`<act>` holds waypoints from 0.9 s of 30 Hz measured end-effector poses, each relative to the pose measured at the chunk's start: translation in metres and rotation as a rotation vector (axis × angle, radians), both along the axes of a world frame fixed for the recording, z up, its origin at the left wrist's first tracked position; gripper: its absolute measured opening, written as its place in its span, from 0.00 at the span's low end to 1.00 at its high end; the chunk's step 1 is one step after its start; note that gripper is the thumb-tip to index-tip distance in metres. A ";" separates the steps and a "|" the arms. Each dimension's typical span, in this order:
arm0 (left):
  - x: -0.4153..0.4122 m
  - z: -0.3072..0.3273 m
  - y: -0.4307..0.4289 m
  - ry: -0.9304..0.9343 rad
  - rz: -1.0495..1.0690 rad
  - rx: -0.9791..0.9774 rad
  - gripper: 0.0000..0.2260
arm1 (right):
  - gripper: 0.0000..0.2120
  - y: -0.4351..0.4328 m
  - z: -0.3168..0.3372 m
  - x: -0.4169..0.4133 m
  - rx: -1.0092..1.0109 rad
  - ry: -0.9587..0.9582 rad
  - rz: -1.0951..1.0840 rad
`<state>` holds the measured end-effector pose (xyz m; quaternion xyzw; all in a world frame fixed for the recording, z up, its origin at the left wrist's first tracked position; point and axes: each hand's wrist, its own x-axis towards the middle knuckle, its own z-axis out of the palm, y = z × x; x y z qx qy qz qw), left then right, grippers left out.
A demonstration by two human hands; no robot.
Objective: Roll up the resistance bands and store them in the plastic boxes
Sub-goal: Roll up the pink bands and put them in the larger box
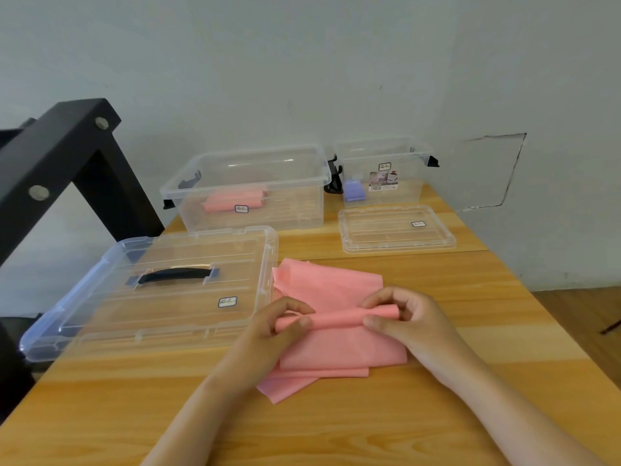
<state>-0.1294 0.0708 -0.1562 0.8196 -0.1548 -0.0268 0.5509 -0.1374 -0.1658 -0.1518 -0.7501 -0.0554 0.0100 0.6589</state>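
Fingers of the left hand (268,334) and right hand (403,321) are pinching the two ends of a rolled fold in the pink band (336,351), which is lying on the table (100,398) beside the big lid (168,307). Another pink roll (232,200) is sitting inside the big box (295,210).

Large lid (161,317) left of band (336,287); large box (289,210) behind lid; small box (406,193) right.
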 end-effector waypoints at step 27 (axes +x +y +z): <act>0.002 0.004 -0.004 -0.022 0.152 -0.225 0.12 | 0.06 0.003 -0.003 0.001 0.107 0.045 0.015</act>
